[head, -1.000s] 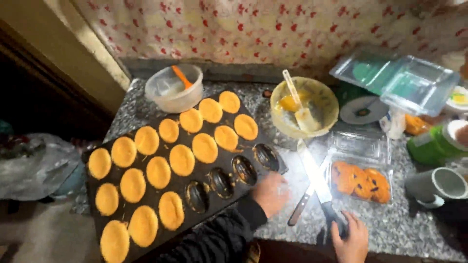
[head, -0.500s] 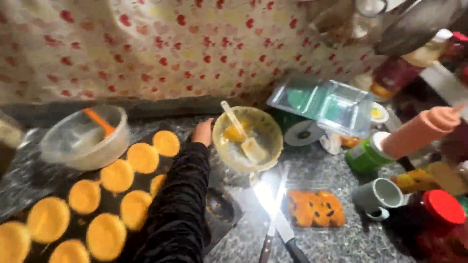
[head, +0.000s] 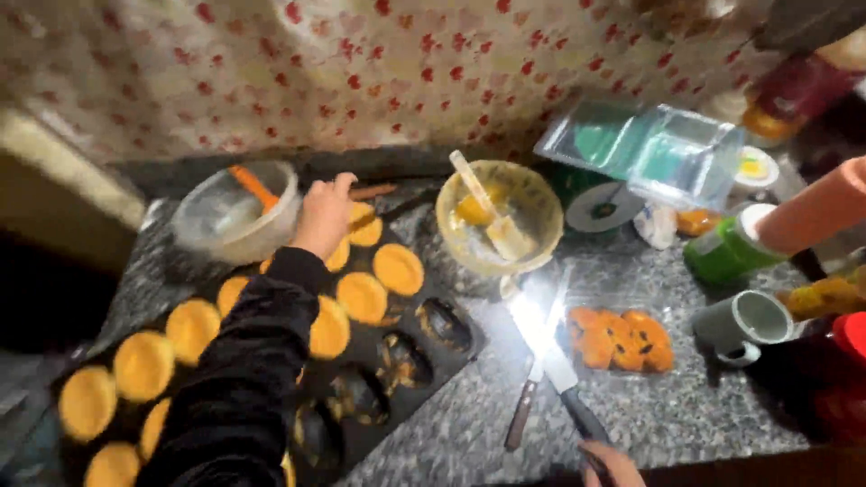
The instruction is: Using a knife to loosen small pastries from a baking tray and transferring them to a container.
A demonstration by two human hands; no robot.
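Left hand (head: 325, 215) is reaching across the dark baking tray (head: 456, 356), fingers closing on a thin brown stick (head: 372, 191) lying at the tray's far edge beside the clear bowl (head: 236, 215). Right hand (head: 612, 462) is showing only partly at the bottom edge, gripping the black handle of a knife (head: 557, 365) lying on the granite counter (head: 686, 406).

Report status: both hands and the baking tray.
Left hand reaching over the muffin tray toward a thin stick at the back. Right hand on the black knife handle. Clear bowl beside the left hand.
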